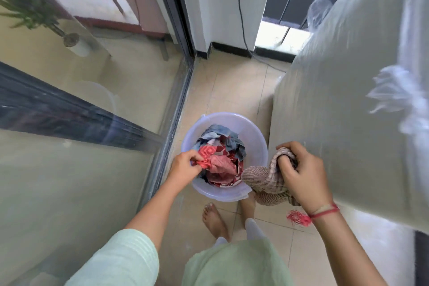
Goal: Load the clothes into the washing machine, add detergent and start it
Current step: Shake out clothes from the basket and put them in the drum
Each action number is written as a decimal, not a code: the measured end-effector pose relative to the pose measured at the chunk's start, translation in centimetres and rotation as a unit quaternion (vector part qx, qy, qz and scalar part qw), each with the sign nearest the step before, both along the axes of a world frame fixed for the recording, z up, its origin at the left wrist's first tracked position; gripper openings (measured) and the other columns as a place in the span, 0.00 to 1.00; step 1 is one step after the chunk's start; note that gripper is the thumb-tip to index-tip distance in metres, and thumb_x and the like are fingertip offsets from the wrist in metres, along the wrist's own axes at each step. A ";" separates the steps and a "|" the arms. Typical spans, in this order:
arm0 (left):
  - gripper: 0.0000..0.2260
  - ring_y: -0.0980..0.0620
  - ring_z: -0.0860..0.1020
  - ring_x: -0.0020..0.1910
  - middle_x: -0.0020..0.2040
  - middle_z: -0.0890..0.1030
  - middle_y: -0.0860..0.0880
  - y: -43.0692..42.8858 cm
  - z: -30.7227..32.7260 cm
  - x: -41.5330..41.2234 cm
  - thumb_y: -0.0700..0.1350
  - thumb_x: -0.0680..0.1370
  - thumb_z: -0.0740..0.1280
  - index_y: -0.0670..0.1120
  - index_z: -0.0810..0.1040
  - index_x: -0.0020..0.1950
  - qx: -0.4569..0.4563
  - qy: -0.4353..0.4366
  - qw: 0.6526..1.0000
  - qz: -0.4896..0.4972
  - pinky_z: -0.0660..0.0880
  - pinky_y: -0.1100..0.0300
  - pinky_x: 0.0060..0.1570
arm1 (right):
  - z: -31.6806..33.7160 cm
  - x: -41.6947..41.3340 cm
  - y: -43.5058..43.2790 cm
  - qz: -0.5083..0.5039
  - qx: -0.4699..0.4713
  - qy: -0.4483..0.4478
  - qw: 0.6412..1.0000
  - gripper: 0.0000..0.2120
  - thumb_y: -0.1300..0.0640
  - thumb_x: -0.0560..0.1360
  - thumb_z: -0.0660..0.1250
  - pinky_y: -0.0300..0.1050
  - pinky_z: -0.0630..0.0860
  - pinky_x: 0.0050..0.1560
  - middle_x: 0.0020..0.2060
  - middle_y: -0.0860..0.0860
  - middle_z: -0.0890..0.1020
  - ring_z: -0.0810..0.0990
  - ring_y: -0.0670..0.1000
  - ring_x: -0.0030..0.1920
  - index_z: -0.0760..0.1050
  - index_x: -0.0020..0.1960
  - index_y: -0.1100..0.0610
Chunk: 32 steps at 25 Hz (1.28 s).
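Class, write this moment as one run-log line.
phase: unloading bucket | left hand: grips red cloth | right hand: holds beige striped cloth

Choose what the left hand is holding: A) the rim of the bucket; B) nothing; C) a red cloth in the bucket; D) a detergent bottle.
C: the left hand pinches the red cloth lying in the bucket; the right hand grips a beige striped cloth.
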State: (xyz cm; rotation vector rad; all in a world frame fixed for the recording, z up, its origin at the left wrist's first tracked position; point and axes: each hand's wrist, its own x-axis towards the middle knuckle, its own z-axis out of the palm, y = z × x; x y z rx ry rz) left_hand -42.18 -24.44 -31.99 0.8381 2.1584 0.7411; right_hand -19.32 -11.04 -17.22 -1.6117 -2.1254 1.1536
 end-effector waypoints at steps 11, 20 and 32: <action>0.19 0.47 0.74 0.60 0.60 0.76 0.44 2.9 18.8 0.1 0.45 0.75 0.70 0.41 0.72 0.64 0.031 -0.066 0.997 -0.002 0.69 0.58 0.61 | 18.4 0.6 0.4 -0.018 0.181 0.147 0.972 0.08 0.62 0.76 0.60 0.39 0.72 0.38 0.38 0.48 0.79 0.75 0.44 0.36 0.76 0.51 0.56; 0.18 0.58 0.75 0.47 0.49 0.78 0.53 10.7 36.0 11.1 0.47 0.69 0.76 0.51 0.75 0.56 0.204 0.011 0.937 -0.282 0.71 0.66 0.43 | 31.5 3.1 4.4 -0.061 0.339 0.262 0.902 0.05 0.65 0.70 0.62 0.36 0.66 0.36 0.34 0.51 0.78 0.72 0.45 0.35 0.76 0.43 0.59; 0.19 0.53 0.76 0.36 0.40 0.79 0.51 30.5 51.0 24.6 0.61 0.72 0.65 0.49 0.69 0.52 0.416 0.346 0.772 -0.333 0.72 0.60 0.35 | 37.6 29.5 23.9 -0.187 0.402 0.257 0.859 0.06 0.60 0.72 0.66 0.33 0.70 0.40 0.38 0.48 0.80 0.75 0.42 0.39 0.79 0.45 0.52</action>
